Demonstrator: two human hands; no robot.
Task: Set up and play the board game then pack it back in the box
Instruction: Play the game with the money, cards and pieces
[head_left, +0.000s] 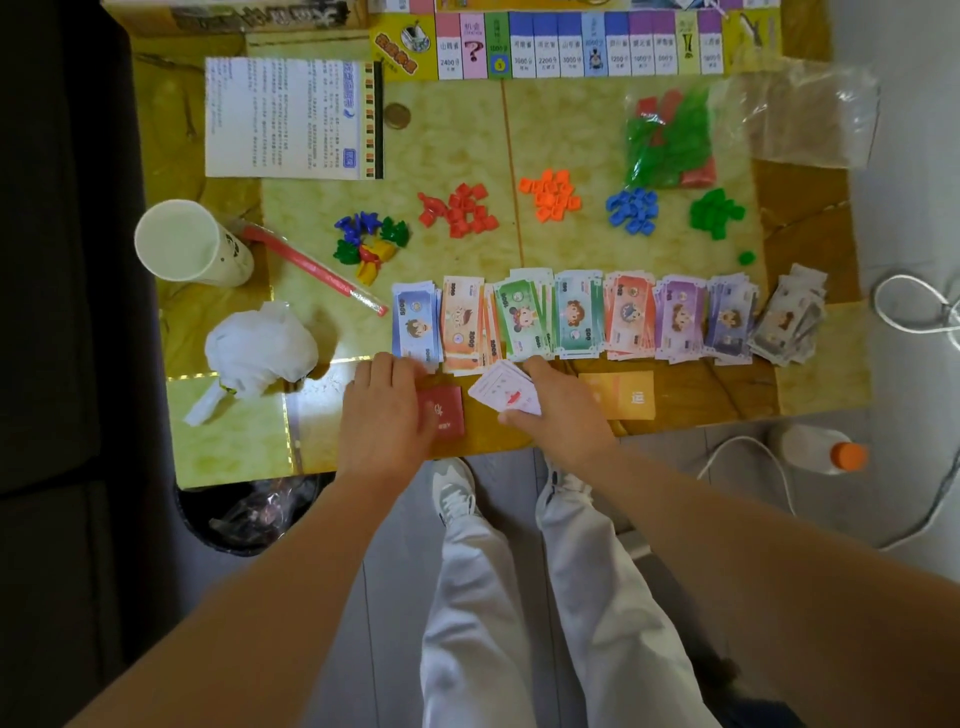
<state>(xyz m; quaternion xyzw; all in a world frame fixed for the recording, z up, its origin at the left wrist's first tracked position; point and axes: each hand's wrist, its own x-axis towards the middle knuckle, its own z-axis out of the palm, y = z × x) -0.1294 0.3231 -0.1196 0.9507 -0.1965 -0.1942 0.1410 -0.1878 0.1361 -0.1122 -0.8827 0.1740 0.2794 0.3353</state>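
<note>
Sorting game pieces at the near edge of the surface (239, 447), a person's right hand (558, 410) pinches a thin stack of white cards (506, 392) between thumb and curled fingers, just below the row of paper banknotes (597, 317). The cards look light, slick and easily bent, so are best gripped by their edges. The left hand (387, 410) lies with fingers nearly straight, resting on the red card deck (449, 413).

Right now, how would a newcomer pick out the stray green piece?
Find the row of banknote stacks across the table. Beyond its right end, short of the green pile, lies the stray green piece. It alone sits single; the other plastic pieces lie in heaps.
</note>
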